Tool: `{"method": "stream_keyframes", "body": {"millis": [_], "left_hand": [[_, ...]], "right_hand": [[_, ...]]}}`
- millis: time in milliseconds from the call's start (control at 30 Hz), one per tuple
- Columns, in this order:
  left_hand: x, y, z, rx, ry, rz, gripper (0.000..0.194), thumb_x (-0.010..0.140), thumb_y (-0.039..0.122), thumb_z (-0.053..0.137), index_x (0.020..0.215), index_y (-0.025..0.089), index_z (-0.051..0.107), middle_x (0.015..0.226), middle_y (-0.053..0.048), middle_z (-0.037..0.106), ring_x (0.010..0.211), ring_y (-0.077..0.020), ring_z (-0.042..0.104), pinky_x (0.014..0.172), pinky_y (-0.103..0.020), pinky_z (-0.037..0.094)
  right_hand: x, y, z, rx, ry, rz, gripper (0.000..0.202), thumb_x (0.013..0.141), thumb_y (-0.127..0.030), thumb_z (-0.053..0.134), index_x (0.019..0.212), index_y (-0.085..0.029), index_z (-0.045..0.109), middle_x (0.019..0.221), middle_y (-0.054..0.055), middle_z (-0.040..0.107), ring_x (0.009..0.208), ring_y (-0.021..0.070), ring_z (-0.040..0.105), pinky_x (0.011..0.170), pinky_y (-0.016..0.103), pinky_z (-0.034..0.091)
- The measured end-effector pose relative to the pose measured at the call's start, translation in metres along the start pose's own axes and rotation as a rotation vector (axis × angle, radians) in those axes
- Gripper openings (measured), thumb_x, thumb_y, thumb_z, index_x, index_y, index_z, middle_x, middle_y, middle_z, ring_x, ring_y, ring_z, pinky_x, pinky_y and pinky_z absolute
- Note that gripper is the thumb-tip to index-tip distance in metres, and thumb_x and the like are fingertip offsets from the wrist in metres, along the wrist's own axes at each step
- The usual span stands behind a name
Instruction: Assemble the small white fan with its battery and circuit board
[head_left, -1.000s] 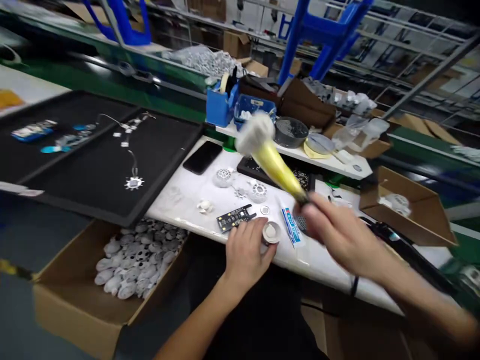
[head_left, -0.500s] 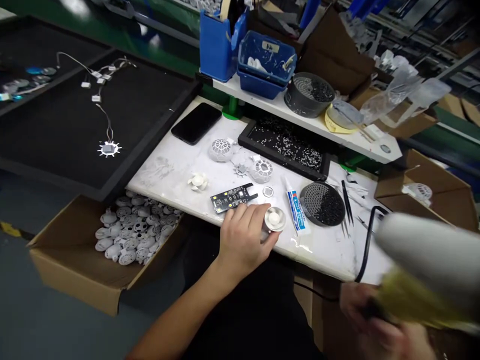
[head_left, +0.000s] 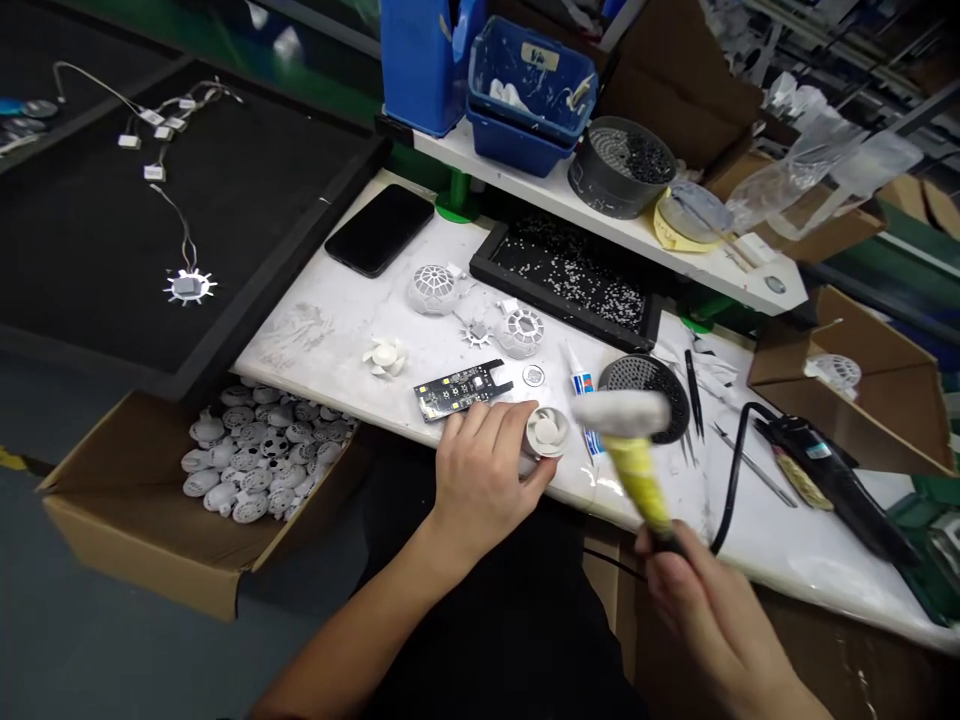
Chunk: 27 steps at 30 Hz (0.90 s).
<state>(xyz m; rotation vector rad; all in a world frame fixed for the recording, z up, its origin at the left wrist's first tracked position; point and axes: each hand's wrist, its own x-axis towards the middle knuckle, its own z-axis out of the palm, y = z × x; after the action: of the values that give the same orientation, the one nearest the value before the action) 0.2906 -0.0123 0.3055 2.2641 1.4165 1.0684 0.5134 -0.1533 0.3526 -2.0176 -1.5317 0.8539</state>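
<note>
My left hand (head_left: 484, 465) is closed around a small white round housing with a fan (head_left: 547, 432) in it, at the table's front edge. In my right hand (head_left: 705, 600) is a mallet (head_left: 634, 465) with a white head and yellow-wrapped handle. Its blurred head hangs just right of the housing, in front of a blue-and-white glue tube (head_left: 583, 383). A black circuit board (head_left: 461, 390) lies beside my left fingers. Behind it are a loose white fan wheel (head_left: 385, 357), two white domed shells (head_left: 433, 290) and a small ring (head_left: 533, 376).
A cardboard box (head_left: 135, 530) of white shells stands low at left. A phone (head_left: 381, 230), a black tray (head_left: 491, 255), a round dish of black bits (head_left: 637, 372), tweezers (head_left: 694, 395) and a black corded tool (head_left: 840, 480) lie on the table. Blue bins (head_left: 525, 150) stand on the shelf.
My right hand has brought the mallet leftward from the right edge to beside the housing, uncovering the black corded tool. My left hand still holds the housing. The view has shifted slightly.
</note>
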Motion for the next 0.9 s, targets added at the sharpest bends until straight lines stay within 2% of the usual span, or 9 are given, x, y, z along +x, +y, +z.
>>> {"method": "stream_keyframes", "body": {"millis": [100,167,367,433,533,667,767,833,900], "left_hand": [[0.000,0.000,0.002,0.006,0.012,-0.008,0.042,0.098,0.045,0.072,0.128,0.016,0.067,0.116,-0.007,0.079,0.096,-0.0274,0.066,0.079,-0.044,0.040],[-0.001,0.000,0.003,0.007,0.012,-0.014,0.040,0.098,0.043,0.072,0.128,0.017,0.067,0.116,-0.007,0.079,0.096,-0.0270,0.066,0.080,-0.044,0.041],[-0.003,0.001,0.004,-0.003,0.011,-0.035,0.039,0.099,0.042,0.071,0.130,0.017,0.066,0.117,-0.007,0.078,0.098,-0.0269,0.066,0.081,-0.044,0.042],[-0.004,0.001,0.004,-0.006,0.005,-0.031,0.041,0.099,0.043,0.071,0.131,0.018,0.065,0.119,-0.007,0.078,0.097,-0.0274,0.065,0.081,-0.044,0.041],[-0.006,0.000,0.004,-0.013,0.001,-0.018,0.045,0.099,0.046,0.070,0.134,0.018,0.064,0.121,-0.007,0.077,0.099,-0.0284,0.065,0.082,-0.045,0.041],[-0.008,0.001,0.006,-0.008,0.000,-0.020,0.051,0.097,0.049,0.071,0.135,0.017,0.062,0.121,-0.008,0.076,0.102,-0.0293,0.064,0.084,-0.046,0.042],[-0.008,0.001,0.008,0.003,0.015,-0.021,0.051,0.095,0.050,0.073,0.133,0.018,0.063,0.120,-0.006,0.075,0.101,-0.0281,0.064,0.082,-0.045,0.043],[-0.009,0.001,0.009,0.023,0.038,-0.016,0.051,0.094,0.052,0.073,0.132,0.019,0.063,0.117,-0.005,0.075,0.098,-0.0270,0.063,0.080,-0.045,0.043],[-0.009,0.001,0.011,0.050,0.063,-0.009,0.051,0.093,0.052,0.073,0.131,0.019,0.063,0.114,-0.005,0.075,0.096,-0.0262,0.063,0.078,-0.045,0.044]], "right_hand": [[0.005,-0.008,-0.005,0.322,0.069,0.024,0.040,0.111,-0.060,0.040,0.114,-0.025,0.057,0.065,-0.003,0.049,0.055,0.0169,0.049,0.053,0.029,0.044],[0.014,-0.009,-0.012,0.355,0.079,0.016,0.038,0.111,-0.059,0.043,0.115,-0.024,0.057,0.066,-0.003,0.048,0.058,0.0164,0.049,0.056,0.029,0.044],[0.049,-0.012,-0.038,0.066,-0.207,-0.027,0.039,0.110,-0.058,0.046,0.126,-0.024,0.057,0.067,-0.003,0.052,0.057,0.0166,0.050,0.052,0.028,0.042],[0.065,-0.027,-0.044,-0.042,-0.248,-0.082,0.038,0.110,-0.058,0.047,0.125,-0.025,0.057,0.068,-0.003,0.055,0.058,0.0168,0.052,0.053,0.028,0.041],[0.100,-0.065,-0.043,-0.133,-0.288,-0.218,0.036,0.110,-0.059,0.047,0.112,-0.025,0.058,0.067,-0.004,0.056,0.057,0.0163,0.051,0.055,0.028,0.039],[0.178,-0.134,-0.010,-0.125,-0.308,-0.424,0.037,0.111,-0.059,0.047,0.111,-0.024,0.059,0.076,-0.002,0.063,0.069,0.0166,0.056,0.064,0.028,0.042],[0.246,-0.200,0.041,-0.036,-0.331,-0.469,0.032,0.110,-0.050,0.044,0.112,-0.022,0.060,0.079,0.000,0.065,0.067,0.0160,0.056,0.063,0.028,0.043],[0.283,-0.249,0.081,-0.033,-0.320,-0.480,0.028,0.107,-0.035,0.047,0.127,-0.020,0.058,0.087,0.003,0.067,0.069,0.0167,0.058,0.063,0.029,0.046],[0.305,-0.295,0.118,-0.044,-0.316,-0.492,0.037,0.107,-0.029,0.046,0.140,-0.013,0.053,0.096,0.007,0.068,0.074,0.0182,0.061,0.065,0.031,0.051]]}}
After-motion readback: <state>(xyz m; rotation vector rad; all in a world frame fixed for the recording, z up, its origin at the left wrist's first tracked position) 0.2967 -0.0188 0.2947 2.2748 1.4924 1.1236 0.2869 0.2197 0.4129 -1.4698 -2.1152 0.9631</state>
